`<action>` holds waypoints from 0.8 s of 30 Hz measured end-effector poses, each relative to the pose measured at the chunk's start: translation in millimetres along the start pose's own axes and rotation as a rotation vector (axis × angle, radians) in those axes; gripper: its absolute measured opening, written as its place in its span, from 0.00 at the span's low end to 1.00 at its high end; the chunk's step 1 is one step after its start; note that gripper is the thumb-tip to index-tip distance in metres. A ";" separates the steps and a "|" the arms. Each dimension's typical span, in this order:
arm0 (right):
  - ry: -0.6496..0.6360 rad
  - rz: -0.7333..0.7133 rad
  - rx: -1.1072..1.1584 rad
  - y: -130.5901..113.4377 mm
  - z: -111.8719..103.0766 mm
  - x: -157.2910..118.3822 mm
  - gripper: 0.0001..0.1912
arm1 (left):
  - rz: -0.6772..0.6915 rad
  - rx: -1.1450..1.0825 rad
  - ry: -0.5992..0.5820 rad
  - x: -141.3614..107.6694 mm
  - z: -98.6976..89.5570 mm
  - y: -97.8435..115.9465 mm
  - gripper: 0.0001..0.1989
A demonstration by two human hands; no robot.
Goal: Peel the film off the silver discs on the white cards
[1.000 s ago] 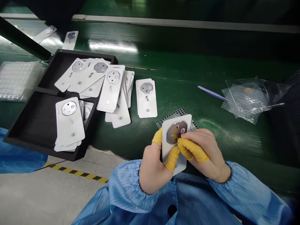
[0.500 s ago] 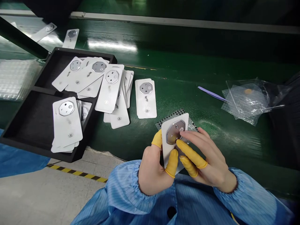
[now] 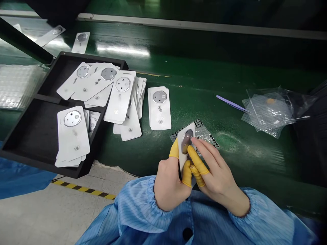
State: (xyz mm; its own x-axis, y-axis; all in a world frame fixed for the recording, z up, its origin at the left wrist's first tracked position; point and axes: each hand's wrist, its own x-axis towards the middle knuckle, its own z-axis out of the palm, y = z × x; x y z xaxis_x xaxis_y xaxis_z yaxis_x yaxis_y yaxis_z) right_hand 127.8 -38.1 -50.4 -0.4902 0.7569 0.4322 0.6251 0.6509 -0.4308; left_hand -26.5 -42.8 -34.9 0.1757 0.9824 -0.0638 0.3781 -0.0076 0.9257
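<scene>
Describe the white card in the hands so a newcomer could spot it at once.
At the near side of the green bench, the left hand and right hand wear yellow finger covers. Between them tilts a white card with a grey octagon near its top. The other white cards lie down; this one alone is held up.

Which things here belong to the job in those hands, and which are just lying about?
Seemingly part of the job:
White rectangular card with a silver octagonal panel, in the left hand; right hand at the panel
Clear plastic sheet with black dots, partly hidden by the card
Similar white cards in and beside the black tray

Seemingly just lying about:
Slim purple tool
Crumpled clear plastic
</scene>
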 end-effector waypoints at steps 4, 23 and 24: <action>0.114 0.119 0.260 15.3 -6.5 -1.5 0.26 | -0.014 -0.204 0.096 8.9 -9.7 -6.0 0.37; 0.208 0.303 0.212 30.8 2.9 -8.5 0.18 | -0.274 -0.413 -0.105 21.5 4.7 -24.7 0.20; 0.219 0.270 0.170 29.9 2.9 -8.6 0.19 | -0.290 -0.464 -0.099 22.5 8.5 -24.3 0.19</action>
State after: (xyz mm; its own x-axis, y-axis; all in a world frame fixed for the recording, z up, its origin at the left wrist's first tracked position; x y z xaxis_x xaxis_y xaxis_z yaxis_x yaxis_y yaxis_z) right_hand 148.9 -25.0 -69.3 -0.1693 0.8837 0.4363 0.5952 0.4445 -0.6695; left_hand -23.9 -22.1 -62.1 0.2168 0.9097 -0.3542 -0.0120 0.3653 0.9308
